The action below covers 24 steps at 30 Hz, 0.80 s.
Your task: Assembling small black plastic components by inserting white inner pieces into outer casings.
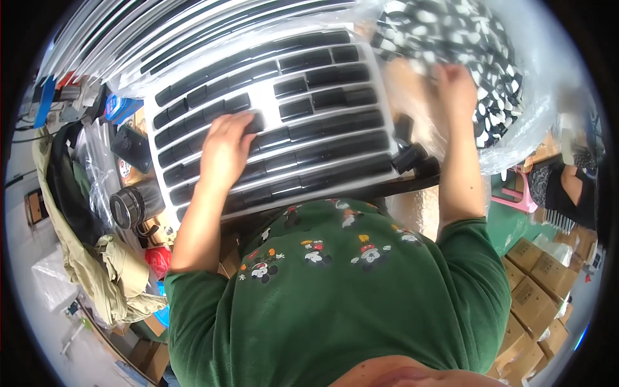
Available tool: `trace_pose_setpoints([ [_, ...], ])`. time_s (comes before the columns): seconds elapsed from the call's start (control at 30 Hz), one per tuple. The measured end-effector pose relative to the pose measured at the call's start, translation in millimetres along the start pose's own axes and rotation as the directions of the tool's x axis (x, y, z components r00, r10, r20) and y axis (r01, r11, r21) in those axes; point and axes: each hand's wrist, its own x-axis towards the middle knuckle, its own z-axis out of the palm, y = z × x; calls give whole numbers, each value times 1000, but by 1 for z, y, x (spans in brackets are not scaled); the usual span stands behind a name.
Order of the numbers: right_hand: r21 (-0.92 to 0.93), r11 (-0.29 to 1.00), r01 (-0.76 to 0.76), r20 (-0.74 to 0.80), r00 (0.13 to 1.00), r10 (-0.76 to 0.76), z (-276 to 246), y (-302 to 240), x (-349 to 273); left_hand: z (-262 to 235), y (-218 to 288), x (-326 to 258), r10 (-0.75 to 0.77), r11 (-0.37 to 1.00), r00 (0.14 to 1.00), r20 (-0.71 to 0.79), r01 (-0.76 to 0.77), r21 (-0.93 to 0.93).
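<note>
A white tray (269, 97) lies tilted before me, its long slots filled with rows of glossy black cylindrical pieces (335, 126). Around the middle of the tray, bare white shows between the pieces. There my left hand (225, 147) pinches a short black piece (256, 122) between thumb and fingers, at the end of a row. My right hand (456, 90), a little blurred, is at the near left side of a big clear plastic bag (548, 122) heaped with loose black and white pieces (451, 29). Its fingers are curled in; anything between them is hidden.
Several stacked trays (193, 26) stand beyond the filled one. Loose black pieces (407, 155) lie off the tray's right edge. At left are a dark-lidded jar (132, 205) and a black phone-like object (131, 147). Cardboard boxes (538, 293) and a pink stool (519, 193) are at right.
</note>
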Motion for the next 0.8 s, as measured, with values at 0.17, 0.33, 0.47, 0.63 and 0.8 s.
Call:
trace_pose_setpoints([
  [0.17,-210,968,136,-34,989,-146,33,22,28,3,14,7,-66,989,998,4,66,-131],
  [0.33,-242,938,250,206,957,-202,25,26,36,-38,-22,1,-153,985,974,167,163,-48],
  [0.47,-221,906,361,50,932,-359,14,22,25,-40,-39,2,-29,999,935,353,16,39],
  [0.63,85,991,103,38,994,-106,-29,-13,-15,-39,-39,6,64,998,973,221,-65,-5],
  [0.8,837,518,-176,339,910,-239,-20,-84,-103,-9,31,3,-110,967,986,-128,77,-241],
])
